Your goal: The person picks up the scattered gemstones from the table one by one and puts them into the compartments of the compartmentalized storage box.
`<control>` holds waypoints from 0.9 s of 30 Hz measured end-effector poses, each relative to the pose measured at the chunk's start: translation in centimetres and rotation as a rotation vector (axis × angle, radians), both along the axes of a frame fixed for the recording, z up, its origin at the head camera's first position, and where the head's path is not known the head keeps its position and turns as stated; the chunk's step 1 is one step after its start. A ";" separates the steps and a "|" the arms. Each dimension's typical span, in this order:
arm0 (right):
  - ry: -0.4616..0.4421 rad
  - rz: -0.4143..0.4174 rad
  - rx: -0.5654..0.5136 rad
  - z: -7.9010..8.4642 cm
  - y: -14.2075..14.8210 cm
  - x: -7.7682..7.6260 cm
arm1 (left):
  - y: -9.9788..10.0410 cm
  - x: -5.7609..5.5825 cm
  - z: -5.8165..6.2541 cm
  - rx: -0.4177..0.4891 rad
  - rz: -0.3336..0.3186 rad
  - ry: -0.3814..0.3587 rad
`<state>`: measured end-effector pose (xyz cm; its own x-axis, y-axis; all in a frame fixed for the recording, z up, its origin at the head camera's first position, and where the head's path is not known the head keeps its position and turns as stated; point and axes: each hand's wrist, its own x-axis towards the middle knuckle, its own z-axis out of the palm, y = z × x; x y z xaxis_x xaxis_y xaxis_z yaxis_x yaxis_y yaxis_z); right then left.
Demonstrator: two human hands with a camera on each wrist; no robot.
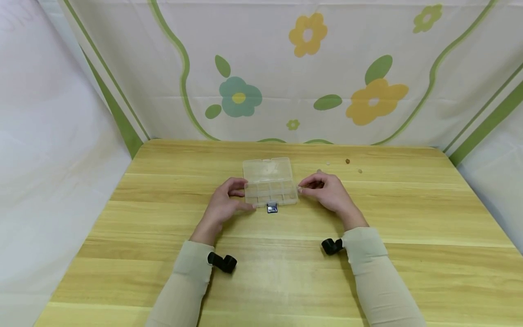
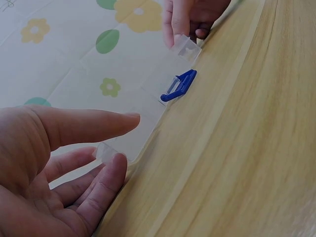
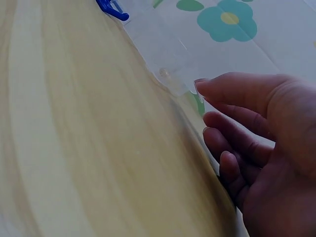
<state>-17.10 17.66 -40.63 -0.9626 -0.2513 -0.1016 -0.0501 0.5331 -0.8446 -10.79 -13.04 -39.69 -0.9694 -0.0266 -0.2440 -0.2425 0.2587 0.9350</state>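
A clear plastic compartment box (image 1: pixel 271 191) lies on the table with its lid (image 1: pixel 267 170) tipped back. Its blue latch (image 1: pixel 272 208) hangs down at the front; the latch (image 2: pixel 179 86) also shows in the left wrist view. My left hand (image 1: pixel 225 200) holds the box's left end, thumb at the front corner and fingers along the side. At the opposite end, my right hand (image 1: pixel 326 190) pinches with thumb and index finger at the clear edge. The right hand's other fingers (image 3: pixel 237 143) curl loosely below. Whether a small clear piece sits in that pinch, I cannot tell.
Behind the right hand, small bits are scattered on the wooden table (image 1: pixel 265 272): a brown one (image 1: pixel 347 161), a pale one (image 1: pixel 328 163) and a greyish one (image 1: pixel 360 171). A flowered white curtain (image 1: pixel 269 54) rises along the table's back edge.
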 end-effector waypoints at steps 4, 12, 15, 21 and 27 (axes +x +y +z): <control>0.004 -0.008 0.010 0.1 0.0 -0.1 | 0.0 0.0 0.1 0.000 -0.001 -0.003; 0.012 -0.010 0.020 0.1 -0.1 -0.1 | 0.0 -0.1 0.2 0.001 -0.002 -0.005; -0.004 -0.007 0.018 0.0 -0.2 -0.1 | 0.0 -0.1 0.2 0.003 0.000 -0.008; -0.011 -0.002 0.017 -0.1 -0.1 -0.2 | 0.0 0.0 0.2 0.001 0.001 -0.010; -0.016 -0.024 0.003 0.0 -0.1 0.0 | 0.0 0.0 0.1 0.000 0.004 -0.011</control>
